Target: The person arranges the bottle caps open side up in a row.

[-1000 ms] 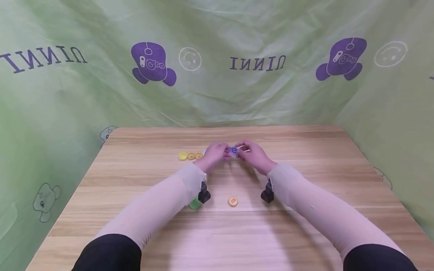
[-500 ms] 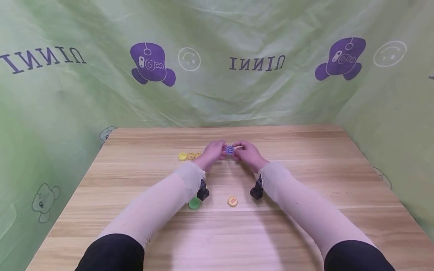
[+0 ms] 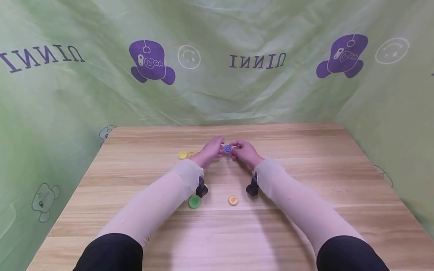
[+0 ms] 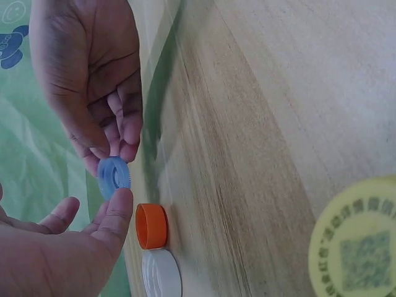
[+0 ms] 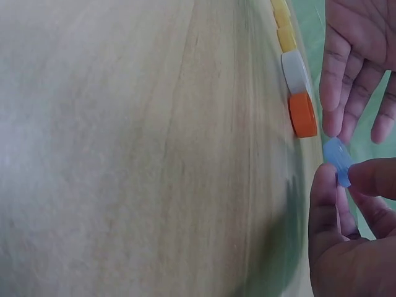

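A small blue bottle cap is held above the far part of the table, between my two hands. My right hand pinches it between thumb and fingers, with its ridged side and hollow partly showing in the left wrist view. On the other side, my left hand has its fingers extended beside the cap; whether they touch it I cannot tell. Just below the hands, an orange cap stands on the table in a row with a white cap and several yellow ones.
Nearer to me lie a green cap, partly behind the left forearm, and a pale yellow cap with red print. The wooden table meets a green printed cloth at its back edge.
My right hand has carried the blue cap a little to the left, closer to my left hand. The left hand has shifted slightly away and up. The caps on the table stay put.
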The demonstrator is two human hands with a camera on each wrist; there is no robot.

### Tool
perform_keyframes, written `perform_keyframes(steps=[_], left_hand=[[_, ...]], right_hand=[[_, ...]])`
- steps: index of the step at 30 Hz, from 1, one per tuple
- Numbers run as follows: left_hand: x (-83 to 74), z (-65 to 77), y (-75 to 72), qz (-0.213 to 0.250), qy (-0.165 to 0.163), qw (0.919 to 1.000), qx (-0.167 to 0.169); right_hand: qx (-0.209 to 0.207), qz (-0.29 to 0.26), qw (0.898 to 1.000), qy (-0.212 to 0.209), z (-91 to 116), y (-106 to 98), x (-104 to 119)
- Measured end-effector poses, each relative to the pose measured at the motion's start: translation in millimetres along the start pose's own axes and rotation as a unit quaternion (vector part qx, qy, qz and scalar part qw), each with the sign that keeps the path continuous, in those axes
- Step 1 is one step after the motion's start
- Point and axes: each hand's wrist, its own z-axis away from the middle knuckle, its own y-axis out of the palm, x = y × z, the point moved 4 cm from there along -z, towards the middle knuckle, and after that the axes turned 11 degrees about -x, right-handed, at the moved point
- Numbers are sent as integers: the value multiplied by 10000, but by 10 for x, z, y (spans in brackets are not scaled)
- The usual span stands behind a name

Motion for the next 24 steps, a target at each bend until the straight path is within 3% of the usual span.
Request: perform_keyframes(steps=[12, 24], left_hand=[[9, -18, -13, -195, 1, 9998, -35], [42, -27, 6, -481, 183, 9987, 9]], right_hand=[[192, -640, 9953, 708, -11, 29, -26], [313, -516, 9961, 639, -27, 38, -39]])
